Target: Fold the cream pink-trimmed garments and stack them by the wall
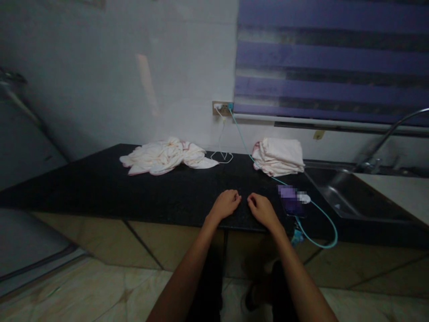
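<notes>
My left hand (228, 203) rests on the black countertop (161, 197) near its front edge, fingers curled in with nothing showing in them. Just to its right lies my right hand (263, 209), also loosely closed, with a small gap between the two. Behind and left is a crumpled heap of white cloth (161, 156) with pinkish edging. A folded stack of similar white cloth (279, 156) sits behind my right hand. Nearest to that hand on the right is a phone (291, 203) on a teal cable (330, 223). Neither hand touches the cloths or the phone.
A steel sink (355, 197) with a curved faucet (392, 127) is set into the counter at right. A wall socket (223, 108) holds plugs, with a white cable (221, 134) hanging to the counter. A purple striped blind (321, 58) covers the window.
</notes>
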`<action>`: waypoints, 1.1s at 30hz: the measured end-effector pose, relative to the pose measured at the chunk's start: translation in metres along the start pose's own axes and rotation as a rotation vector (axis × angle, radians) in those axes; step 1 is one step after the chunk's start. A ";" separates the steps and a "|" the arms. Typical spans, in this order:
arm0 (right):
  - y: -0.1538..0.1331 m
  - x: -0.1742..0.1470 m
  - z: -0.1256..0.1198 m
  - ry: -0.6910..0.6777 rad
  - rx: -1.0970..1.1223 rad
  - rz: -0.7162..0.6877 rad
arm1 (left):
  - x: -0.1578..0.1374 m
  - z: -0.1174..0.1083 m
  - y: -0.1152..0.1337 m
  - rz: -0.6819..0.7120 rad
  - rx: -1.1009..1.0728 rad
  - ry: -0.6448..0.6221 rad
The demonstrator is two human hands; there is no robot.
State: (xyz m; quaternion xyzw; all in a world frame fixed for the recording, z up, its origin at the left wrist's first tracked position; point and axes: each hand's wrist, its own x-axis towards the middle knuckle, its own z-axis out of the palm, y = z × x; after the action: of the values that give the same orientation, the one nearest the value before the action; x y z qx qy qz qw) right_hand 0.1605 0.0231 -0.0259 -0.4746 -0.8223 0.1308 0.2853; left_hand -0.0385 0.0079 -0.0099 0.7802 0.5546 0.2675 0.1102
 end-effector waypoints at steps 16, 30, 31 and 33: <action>0.005 -0.001 0.002 0.056 0.108 -0.038 | 0.003 0.005 -0.009 0.017 -0.119 0.034; 0.002 0.000 0.002 0.035 0.079 -0.008 | 0.004 0.006 -0.012 0.021 -0.134 0.012; 0.001 0.000 0.002 0.033 0.077 -0.007 | 0.004 0.005 -0.012 0.023 -0.132 0.011; 0.000 0.000 0.001 0.029 0.074 -0.005 | 0.004 0.005 -0.010 0.027 -0.125 0.014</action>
State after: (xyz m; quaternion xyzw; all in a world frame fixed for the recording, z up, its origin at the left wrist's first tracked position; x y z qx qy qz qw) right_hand 0.1598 0.0226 -0.0265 -0.4637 -0.8138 0.1534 0.3149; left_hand -0.0434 0.0154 -0.0175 0.7774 0.5269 0.3086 0.1513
